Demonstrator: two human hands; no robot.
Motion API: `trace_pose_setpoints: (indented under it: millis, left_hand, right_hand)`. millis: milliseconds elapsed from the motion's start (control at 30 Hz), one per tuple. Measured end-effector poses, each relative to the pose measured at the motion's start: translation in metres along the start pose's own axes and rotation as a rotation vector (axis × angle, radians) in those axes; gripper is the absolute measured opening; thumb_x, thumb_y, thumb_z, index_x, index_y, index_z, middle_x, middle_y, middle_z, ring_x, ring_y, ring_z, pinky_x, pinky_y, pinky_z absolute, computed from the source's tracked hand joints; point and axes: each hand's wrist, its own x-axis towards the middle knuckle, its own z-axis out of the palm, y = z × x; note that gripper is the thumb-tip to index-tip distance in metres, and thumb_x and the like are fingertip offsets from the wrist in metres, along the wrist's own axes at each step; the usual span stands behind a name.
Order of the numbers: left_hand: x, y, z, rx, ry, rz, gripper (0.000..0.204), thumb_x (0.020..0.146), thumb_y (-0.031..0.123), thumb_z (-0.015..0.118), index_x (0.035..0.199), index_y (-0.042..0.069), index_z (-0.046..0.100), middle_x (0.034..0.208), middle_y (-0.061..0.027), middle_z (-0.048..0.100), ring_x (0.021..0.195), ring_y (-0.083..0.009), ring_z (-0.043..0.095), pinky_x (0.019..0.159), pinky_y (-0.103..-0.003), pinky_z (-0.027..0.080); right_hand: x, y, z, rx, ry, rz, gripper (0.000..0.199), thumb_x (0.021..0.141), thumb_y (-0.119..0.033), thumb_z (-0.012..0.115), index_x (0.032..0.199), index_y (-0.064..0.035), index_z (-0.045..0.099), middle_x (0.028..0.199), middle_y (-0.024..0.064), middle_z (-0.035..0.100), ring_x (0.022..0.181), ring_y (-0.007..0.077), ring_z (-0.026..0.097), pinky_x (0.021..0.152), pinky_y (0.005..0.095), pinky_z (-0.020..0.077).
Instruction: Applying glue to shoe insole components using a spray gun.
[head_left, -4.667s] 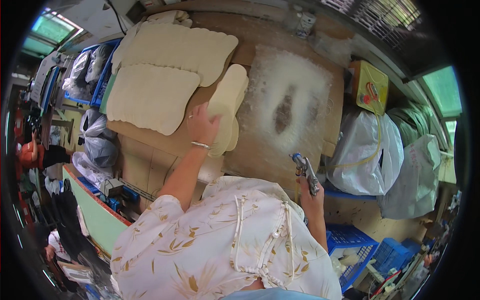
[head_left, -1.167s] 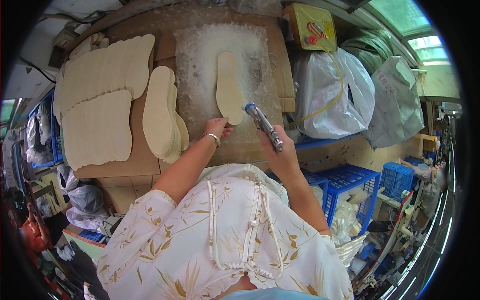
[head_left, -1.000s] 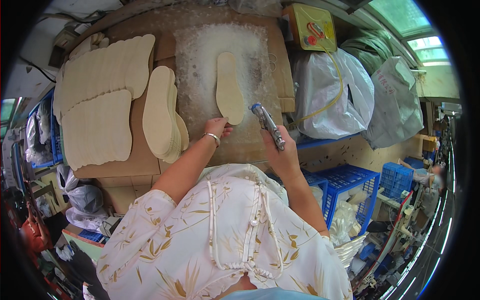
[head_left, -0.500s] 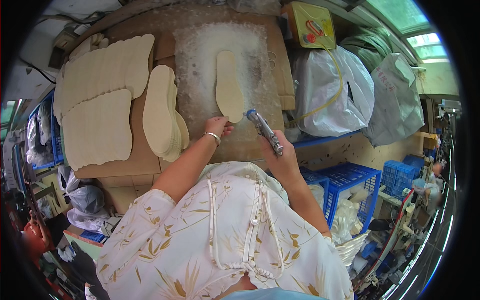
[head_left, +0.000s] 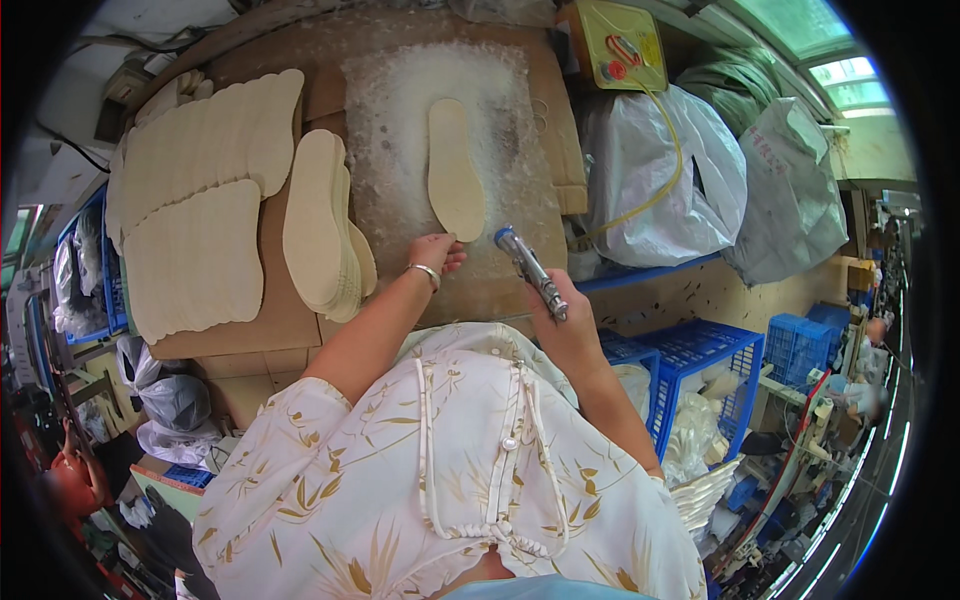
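Bright, even daylight from upper right; sharp centre, strong fisheye-bent, dark-vignetted rim.

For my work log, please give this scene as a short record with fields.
left hand: rests at the near end of a single insole
right hand: holds a metal spray gun, nozzle toward the insole
surface: board with a white crusted patch
beside it: stack of insoles, farther left fanned insoles
right side: plastic bags, blue crates

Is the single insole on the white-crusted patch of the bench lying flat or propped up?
Flat. The insole lies full length on the white patch; the left hand touches its near end.
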Motion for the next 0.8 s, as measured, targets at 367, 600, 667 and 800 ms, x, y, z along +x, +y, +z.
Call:
trace_pose_setpoints:
  millis: [367, 600, 667, 800]
  left_hand:
    - [-0.001, -0.004, -0.002, -0.01, -0.011, 0.01, 0.018, 0.09, 0.018, 0.059, 0.102, 0.004, 0.06, 0.092, -0.0079, 0.067, 0.073, -0.0182, 0.067, 0.059, -0.028, 0.054]
    - [-0.008, -0.003, -0.001, -0.019, -0.011, -0.001, 0.019, 0.09, 0.018, 0.059, 0.104, 0.005, 0.06, 0.093, -0.0072, 0.067, 0.073, -0.0191, 0.066, 0.059, -0.029, 0.053]
    - [-0.011, -0.003, 0.0, -0.029, -0.023, -0.011, 0.021, 0.09, 0.018, 0.058, 0.107, 0.006, 0.059, 0.095, -0.0073, 0.066, 0.075, -0.0194, 0.066, 0.061, -0.03, 0.053]
    - [-0.016, -0.003, -0.001, -0.064, -0.029, -0.019, 0.023, 0.091, 0.016, 0.055, 0.111, 0.006, 0.059, 0.097, -0.0076, 0.065, 0.076, -0.0192, 0.065, 0.062, -0.03, 0.053]
  right_hand:
    - [-0.015, 0.001, -0.002, 0.012, -0.042, -0.005, 0.024, 0.09, -0.024, 0.065, 0.098, -0.0031, 0.056, 0.072, 0.0163, 0.06, 0.062, 0.0337, 0.059, 0.057, 0.036, 0.0464]
    - [-0.018, 0.006, -0.002, 0.01, 0.016, 0.054, 0.022, 0.089, -0.02, 0.065, 0.098, -0.0031, 0.055, 0.068, 0.0164, 0.058, 0.058, 0.0336, 0.056, 0.057, 0.0351, 0.046]
    - [-0.024, 0.008, -0.001, 0.021, -0.06, -0.017, 0.023, 0.089, -0.022, 0.066, 0.098, -0.0033, 0.056, 0.069, 0.0159, 0.059, 0.058, 0.0313, 0.057, 0.057, 0.0349, 0.0462]
    - [-0.025, 0.008, -0.001, 0.028, -0.033, -0.044, 0.023, 0.089, -0.022, 0.066, 0.098, -0.0034, 0.056, 0.068, 0.0158, 0.059, 0.059, 0.0312, 0.057, 0.057, 0.0351, 0.0463]
